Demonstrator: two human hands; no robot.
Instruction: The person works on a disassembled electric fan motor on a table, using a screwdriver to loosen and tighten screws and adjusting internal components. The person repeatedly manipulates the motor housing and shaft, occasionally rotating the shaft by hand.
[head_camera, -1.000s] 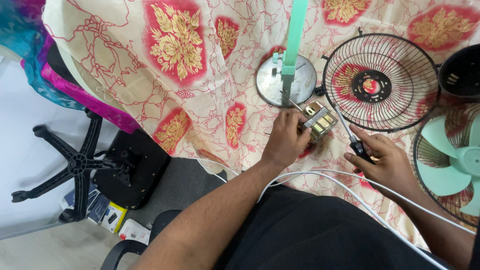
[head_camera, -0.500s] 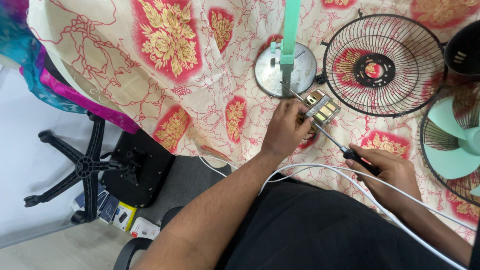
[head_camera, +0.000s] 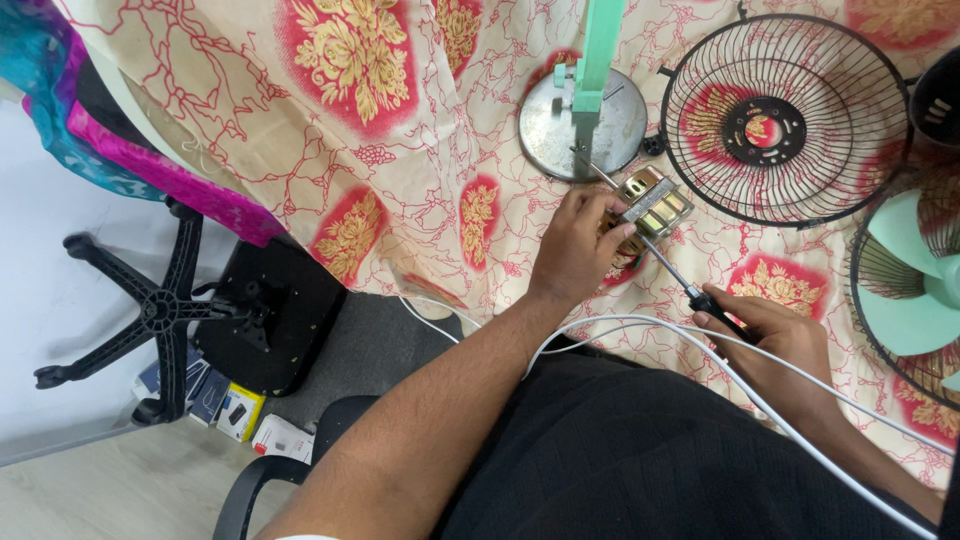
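My left hand (head_camera: 578, 245) grips a small brass-coloured switch block (head_camera: 652, 205) with several buttons, holding it on the flowered cloth. My right hand (head_camera: 775, 345) holds the black handle of a long screwdriver (head_camera: 650, 248). Its shaft runs up and left across the switch block, and the tip reaches the round metal fan base (head_camera: 550, 130). A green fan post (head_camera: 598, 50) stands on that base. A white cable (head_camera: 700, 350) loops over my right wrist and lap.
A black wire fan guard (head_camera: 785, 120) lies to the right of the base. A green fan blade in its guard (head_camera: 915, 290) sits at the right edge. A black office chair (head_camera: 180, 310) and small boxes (head_camera: 240, 415) are on the floor at left.
The view has shifted slightly. My right hand has drawn back toward me along the screwdriver, and the left hand stays on the switch block.
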